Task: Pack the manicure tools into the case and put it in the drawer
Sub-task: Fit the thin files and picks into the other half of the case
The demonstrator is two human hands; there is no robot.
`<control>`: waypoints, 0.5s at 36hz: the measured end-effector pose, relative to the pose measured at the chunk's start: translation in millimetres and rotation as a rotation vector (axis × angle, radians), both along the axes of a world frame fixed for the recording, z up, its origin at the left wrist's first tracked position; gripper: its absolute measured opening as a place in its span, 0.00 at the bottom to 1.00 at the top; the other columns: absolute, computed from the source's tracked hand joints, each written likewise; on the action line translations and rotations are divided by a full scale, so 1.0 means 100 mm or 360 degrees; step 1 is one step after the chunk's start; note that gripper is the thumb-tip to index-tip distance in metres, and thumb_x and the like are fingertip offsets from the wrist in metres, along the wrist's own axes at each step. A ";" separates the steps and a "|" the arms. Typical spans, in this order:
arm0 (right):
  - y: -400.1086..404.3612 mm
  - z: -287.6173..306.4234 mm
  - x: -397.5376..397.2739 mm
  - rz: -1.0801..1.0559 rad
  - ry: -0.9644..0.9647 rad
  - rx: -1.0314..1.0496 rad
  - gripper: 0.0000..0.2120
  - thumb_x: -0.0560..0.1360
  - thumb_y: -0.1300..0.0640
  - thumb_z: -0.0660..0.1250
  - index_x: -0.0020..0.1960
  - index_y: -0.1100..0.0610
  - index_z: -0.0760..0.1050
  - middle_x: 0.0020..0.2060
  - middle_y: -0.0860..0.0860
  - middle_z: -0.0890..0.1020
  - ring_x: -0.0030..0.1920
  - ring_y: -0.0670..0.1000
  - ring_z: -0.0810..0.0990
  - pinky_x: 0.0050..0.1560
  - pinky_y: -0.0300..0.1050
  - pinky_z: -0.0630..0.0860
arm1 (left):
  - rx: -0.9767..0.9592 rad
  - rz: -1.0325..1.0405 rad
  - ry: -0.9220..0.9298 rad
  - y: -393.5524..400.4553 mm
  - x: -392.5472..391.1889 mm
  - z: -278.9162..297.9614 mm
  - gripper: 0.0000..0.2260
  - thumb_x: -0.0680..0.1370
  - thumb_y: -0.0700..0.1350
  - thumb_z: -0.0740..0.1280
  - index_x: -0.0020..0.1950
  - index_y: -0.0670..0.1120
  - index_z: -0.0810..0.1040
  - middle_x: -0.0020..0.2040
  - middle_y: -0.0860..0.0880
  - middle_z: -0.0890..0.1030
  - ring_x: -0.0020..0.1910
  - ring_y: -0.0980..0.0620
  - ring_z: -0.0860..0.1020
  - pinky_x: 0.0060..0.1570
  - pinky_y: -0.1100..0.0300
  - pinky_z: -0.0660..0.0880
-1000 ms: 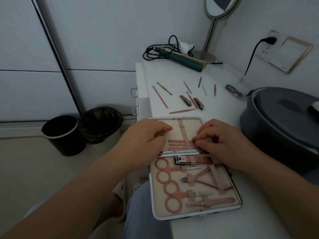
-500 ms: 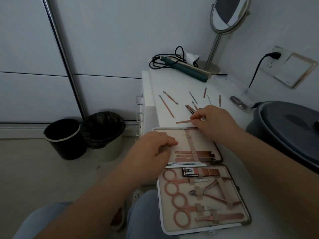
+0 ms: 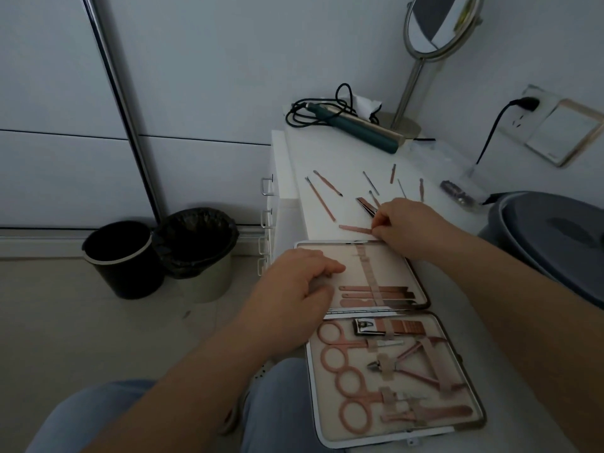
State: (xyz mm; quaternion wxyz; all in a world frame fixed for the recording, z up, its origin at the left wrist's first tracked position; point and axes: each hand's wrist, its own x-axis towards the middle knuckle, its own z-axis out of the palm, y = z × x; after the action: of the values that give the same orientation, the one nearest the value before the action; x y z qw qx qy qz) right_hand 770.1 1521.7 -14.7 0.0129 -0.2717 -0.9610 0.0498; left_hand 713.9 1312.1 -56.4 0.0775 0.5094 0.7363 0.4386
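Note:
The open manicure case (image 3: 457, 364) lies on the white table top, with scissors, nippers and a clipper strapped into its near half and flat files in its far half. My left hand (image 3: 294, 286) rests on the left edge of the far half, fingers loosely bent. My right hand (image 3: 405, 227) is just beyond the case and pinches the end of a flat pink tool (image 3: 354, 227) lying on the table. Several more thin pink tools (image 3: 322, 199) and a nail clipper (image 3: 366, 204) are scattered further back.
A white drawer unit (image 3: 273, 204) with metal handles stands at the table's left edge. A hair straightener (image 3: 356, 125), a round mirror (image 3: 434, 24), a grey basin (image 3: 549, 243) at right, and two bins (image 3: 157, 253) on the floor at left.
My right hand left the case's far half, reached back onto the table and took hold of the flat pink tool. My left hand stayed on the case. The view tilted upward.

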 end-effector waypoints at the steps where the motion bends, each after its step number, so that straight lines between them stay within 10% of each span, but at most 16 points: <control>1: -0.01 0.01 0.00 0.0010 -0.0004 -0.0005 0.06 0.76 0.55 0.62 0.50 0.53 0.76 0.44 0.48 0.74 0.45 0.48 0.73 0.45 0.42 0.68 | -0.0003 0.0001 -0.0004 0.00 0.00 0.00 0.14 0.74 0.39 0.62 0.57 0.50 0.77 0.49 0.60 0.73 0.53 0.63 0.67 0.53 0.80 0.57; 18: -0.36 0.15 0.81 -0.0024 0.0263 -0.0305 0.09 0.76 0.54 0.60 0.38 0.45 0.69 0.36 0.45 0.76 0.36 0.44 0.74 0.32 0.37 0.65 | 0.0019 -0.0033 -0.0007 0.02 0.00 0.03 0.10 0.75 0.42 0.64 0.54 0.48 0.80 0.45 0.57 0.76 0.47 0.66 0.69 0.49 0.78 0.63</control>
State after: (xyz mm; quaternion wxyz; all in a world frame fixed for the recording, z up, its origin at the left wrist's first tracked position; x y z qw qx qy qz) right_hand 851.3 1486.0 0.2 0.0664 -0.2738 -0.9455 0.1636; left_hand 714.4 1313.9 -53.1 0.0805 0.5165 0.7281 0.4434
